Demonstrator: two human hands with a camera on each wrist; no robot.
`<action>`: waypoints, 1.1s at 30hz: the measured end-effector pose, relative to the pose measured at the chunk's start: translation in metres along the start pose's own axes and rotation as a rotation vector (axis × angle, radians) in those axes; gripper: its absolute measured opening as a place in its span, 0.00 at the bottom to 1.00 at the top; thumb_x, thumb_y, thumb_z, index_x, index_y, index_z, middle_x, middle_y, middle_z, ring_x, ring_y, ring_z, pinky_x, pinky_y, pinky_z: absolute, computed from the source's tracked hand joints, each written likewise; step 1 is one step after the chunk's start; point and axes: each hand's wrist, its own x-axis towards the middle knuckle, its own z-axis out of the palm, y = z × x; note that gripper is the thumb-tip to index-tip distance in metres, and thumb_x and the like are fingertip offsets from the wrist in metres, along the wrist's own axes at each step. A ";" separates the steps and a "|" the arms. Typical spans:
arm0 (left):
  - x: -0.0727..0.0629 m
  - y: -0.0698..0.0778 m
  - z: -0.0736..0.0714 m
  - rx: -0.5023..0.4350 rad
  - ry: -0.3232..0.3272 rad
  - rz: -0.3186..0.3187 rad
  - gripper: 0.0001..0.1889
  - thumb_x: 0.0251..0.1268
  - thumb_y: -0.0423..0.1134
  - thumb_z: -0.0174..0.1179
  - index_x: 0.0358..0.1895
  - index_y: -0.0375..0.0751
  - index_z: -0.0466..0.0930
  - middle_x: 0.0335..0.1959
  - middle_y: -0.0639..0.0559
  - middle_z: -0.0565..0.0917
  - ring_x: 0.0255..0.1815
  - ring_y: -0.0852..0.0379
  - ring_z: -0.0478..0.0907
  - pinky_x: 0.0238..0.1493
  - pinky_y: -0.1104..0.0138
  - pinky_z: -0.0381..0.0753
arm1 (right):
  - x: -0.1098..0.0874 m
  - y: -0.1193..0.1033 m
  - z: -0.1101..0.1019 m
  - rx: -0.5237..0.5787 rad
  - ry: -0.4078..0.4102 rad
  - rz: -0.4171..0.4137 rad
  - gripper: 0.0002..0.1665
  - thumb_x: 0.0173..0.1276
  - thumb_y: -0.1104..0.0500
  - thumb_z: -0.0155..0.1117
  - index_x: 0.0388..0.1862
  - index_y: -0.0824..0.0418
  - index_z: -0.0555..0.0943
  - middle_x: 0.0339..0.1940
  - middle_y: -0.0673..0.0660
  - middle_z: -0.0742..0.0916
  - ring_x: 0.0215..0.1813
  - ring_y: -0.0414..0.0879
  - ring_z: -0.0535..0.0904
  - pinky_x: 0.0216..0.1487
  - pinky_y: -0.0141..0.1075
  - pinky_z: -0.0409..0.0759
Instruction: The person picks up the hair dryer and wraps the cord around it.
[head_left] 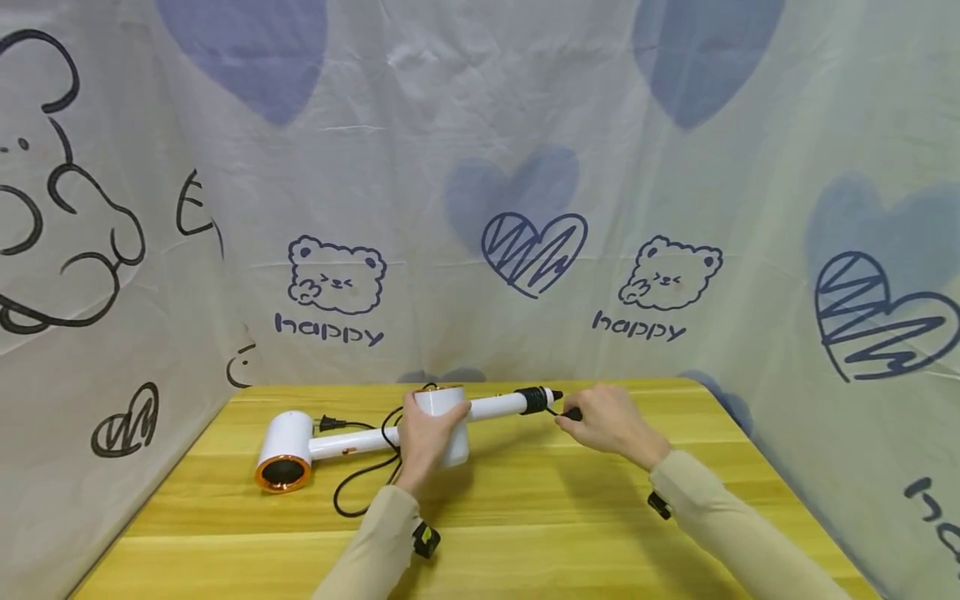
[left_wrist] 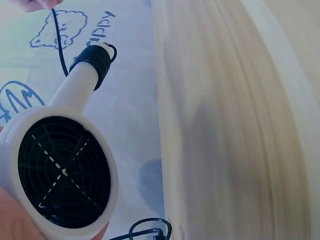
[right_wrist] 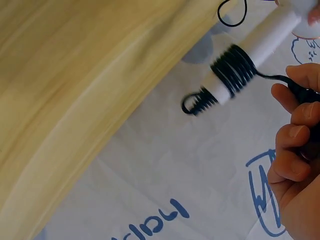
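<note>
My left hand (head_left: 427, 437) grips the barrel of a white hair dryer (head_left: 495, 407), raised over the table with its handle pointing right. Its round black grille (left_wrist: 65, 172) faces the left wrist camera. Several turns of black cord (right_wrist: 234, 71) are wound round the handle near its end. From that coil a short stretch of cord runs to my right hand (head_left: 611, 423), whose curled fingers hold the cord's black end piece (head_left: 573, 413). The fingers partly hide this piece.
On the left of the wooden table (head_left: 525, 533) lies a second white hair dryer (head_left: 288, 433) with an orange-rimmed mouth. Its black plug (head_left: 330, 423) and loose cord (head_left: 337, 498) lie around its handle. A printed cloth (head_left: 480, 100) hangs behind and at both sides.
</note>
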 end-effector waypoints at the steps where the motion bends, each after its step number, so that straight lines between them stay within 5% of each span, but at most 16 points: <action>1: 0.000 0.001 0.000 -0.026 0.004 -0.009 0.45 0.43 0.55 0.75 0.63 0.40 0.63 0.45 0.40 0.78 0.40 0.47 0.78 0.33 0.62 0.83 | -0.001 -0.001 0.001 0.003 0.001 -0.004 0.14 0.61 0.48 0.69 0.18 0.49 0.80 0.12 0.40 0.74 0.14 0.33 0.61 0.17 0.26 0.58; 6: -0.002 0.006 0.001 -0.138 0.010 -0.051 0.42 0.44 0.52 0.76 0.61 0.40 0.64 0.47 0.41 0.77 0.42 0.46 0.78 0.35 0.61 0.84 | -0.007 -0.003 0.012 0.033 0.013 -0.029 0.22 0.62 0.49 0.69 0.11 0.46 0.72 0.10 0.39 0.68 0.15 0.32 0.58 0.18 0.26 0.55; 11: -0.004 0.005 0.004 -0.217 0.009 -0.103 0.43 0.46 0.50 0.75 0.63 0.39 0.63 0.50 0.40 0.75 0.44 0.46 0.77 0.36 0.60 0.84 | -0.012 -0.005 0.025 0.100 -0.026 -0.020 0.19 0.67 0.50 0.64 0.15 0.46 0.78 0.08 0.37 0.65 0.13 0.30 0.55 0.17 0.24 0.52; 18: -0.003 0.000 0.007 -0.461 -0.062 -0.274 0.43 0.51 0.48 0.73 0.66 0.36 0.59 0.53 0.39 0.74 0.39 0.49 0.79 0.36 0.61 0.85 | -0.011 -0.013 0.034 0.094 0.009 0.006 0.19 0.69 0.50 0.63 0.17 0.48 0.80 0.08 0.38 0.66 0.13 0.31 0.56 0.16 0.25 0.53; 23: -0.005 -0.002 0.006 -0.579 -0.142 -0.393 0.43 0.52 0.52 0.72 0.66 0.34 0.59 0.52 0.41 0.76 0.41 0.52 0.79 0.40 0.63 0.84 | -0.008 -0.018 0.036 0.111 0.034 0.104 0.14 0.68 0.49 0.65 0.24 0.51 0.88 0.14 0.42 0.77 0.16 0.33 0.63 0.18 0.27 0.60; 26: -0.004 -0.002 0.004 -0.625 -0.190 -0.441 0.42 0.52 0.53 0.72 0.64 0.35 0.61 0.49 0.44 0.78 0.41 0.53 0.79 0.42 0.64 0.83 | -0.007 -0.015 0.036 0.289 -0.019 0.198 0.13 0.70 0.49 0.63 0.31 0.52 0.89 0.21 0.47 0.83 0.20 0.36 0.68 0.21 0.29 0.67; 29: -0.001 -0.001 0.002 -0.658 -0.259 -0.450 0.39 0.54 0.54 0.70 0.63 0.34 0.64 0.45 0.47 0.80 0.39 0.55 0.80 0.42 0.65 0.83 | -0.006 -0.005 0.036 0.633 -0.131 0.256 0.16 0.75 0.51 0.56 0.41 0.58 0.87 0.27 0.55 0.84 0.25 0.42 0.73 0.24 0.31 0.74; 33: 0.004 0.001 -0.001 -0.673 -0.381 -0.447 0.34 0.59 0.54 0.66 0.61 0.35 0.66 0.39 0.49 0.80 0.35 0.56 0.81 0.38 0.66 0.84 | -0.005 0.014 0.035 1.077 -0.328 0.302 0.22 0.80 0.52 0.47 0.58 0.65 0.79 0.32 0.59 0.79 0.30 0.47 0.68 0.28 0.31 0.72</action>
